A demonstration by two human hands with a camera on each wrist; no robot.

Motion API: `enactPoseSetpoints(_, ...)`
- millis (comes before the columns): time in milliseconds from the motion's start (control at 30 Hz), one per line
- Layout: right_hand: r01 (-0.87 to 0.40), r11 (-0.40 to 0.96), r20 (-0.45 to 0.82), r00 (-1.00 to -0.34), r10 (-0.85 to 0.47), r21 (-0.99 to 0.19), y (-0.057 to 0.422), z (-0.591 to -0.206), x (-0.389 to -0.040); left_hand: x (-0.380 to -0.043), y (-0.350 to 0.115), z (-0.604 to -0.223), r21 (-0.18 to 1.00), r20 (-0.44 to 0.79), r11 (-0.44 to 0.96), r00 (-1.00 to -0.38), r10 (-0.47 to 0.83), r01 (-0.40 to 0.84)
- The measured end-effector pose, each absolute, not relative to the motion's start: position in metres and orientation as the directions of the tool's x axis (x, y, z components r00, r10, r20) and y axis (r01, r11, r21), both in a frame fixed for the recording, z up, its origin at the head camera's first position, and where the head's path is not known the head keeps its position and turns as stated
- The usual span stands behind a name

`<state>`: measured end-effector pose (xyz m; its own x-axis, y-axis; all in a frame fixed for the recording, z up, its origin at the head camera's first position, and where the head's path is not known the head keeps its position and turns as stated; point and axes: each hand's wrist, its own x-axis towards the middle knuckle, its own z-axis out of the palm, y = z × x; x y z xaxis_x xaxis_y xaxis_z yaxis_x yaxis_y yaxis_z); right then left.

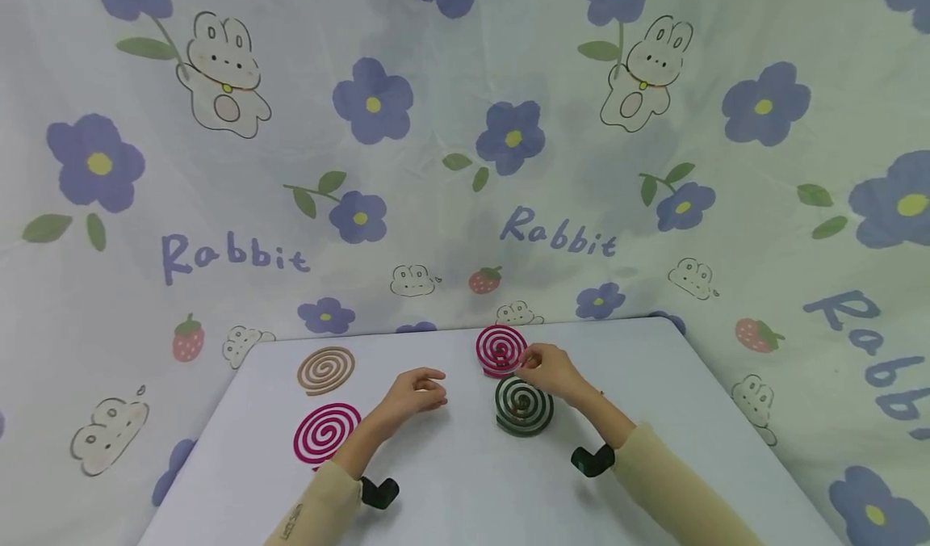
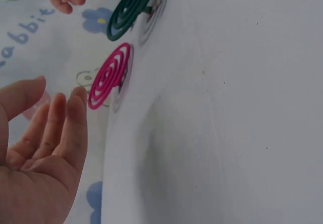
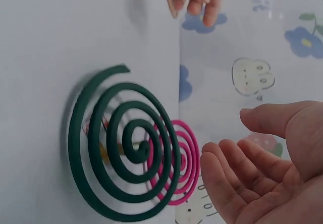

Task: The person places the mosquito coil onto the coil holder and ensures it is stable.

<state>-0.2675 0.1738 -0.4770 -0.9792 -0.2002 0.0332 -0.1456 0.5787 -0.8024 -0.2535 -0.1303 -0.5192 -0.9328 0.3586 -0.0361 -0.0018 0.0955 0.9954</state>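
Observation:
A green mosquito coil (image 1: 521, 402) is held up off the white table, with small red and yellow parts showing behind it in the right wrist view. Just behind it is a raised pink mosquito coil (image 1: 501, 350). My right hand (image 1: 555, 372) hovers beside these two coils, its fingers relaxed and the thumb apart from them, holding nothing. To the left, my left hand (image 1: 412, 394) hangs above the table with loosely bent fingers and nothing in them. Near the left forearm lies another pink coil (image 1: 326, 433), and a tan coil (image 1: 325, 371) sits farther back.
The white table (image 1: 465, 489) reaches back to a hanging cloth (image 1: 436, 182) printed with rabbits, flowers and strawberries. A dark wrist camera (image 1: 379, 493) sits at the left wrist, and a similar one (image 1: 592, 460) at the right.

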Motion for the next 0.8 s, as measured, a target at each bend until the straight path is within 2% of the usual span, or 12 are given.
enactPoseSetpoints(333,-0.174,0.436,0.037,-0.952,-0.304,-0.883,0.158,-0.485,-0.231,-0.233,-0.151,-0.515,0.992,-0.008,0.123,-0.948,0.318,0.033)
enactPoseSetpoints(600,-0.192,0.458,0.028,-0.939,-0.342,-0.868,0.138,-0.494,-0.216,-0.218,-0.164,-0.516,0.993,-0.016,0.12,-0.95,0.313,0.022)
enactPoseSetpoints(800,-0.189,0.425,0.017,-0.927,-0.375,-0.885,0.122,-0.5,-0.21,-0.211,-0.172,-0.52,0.988,-0.011,0.15,-0.952,0.307,0.037)
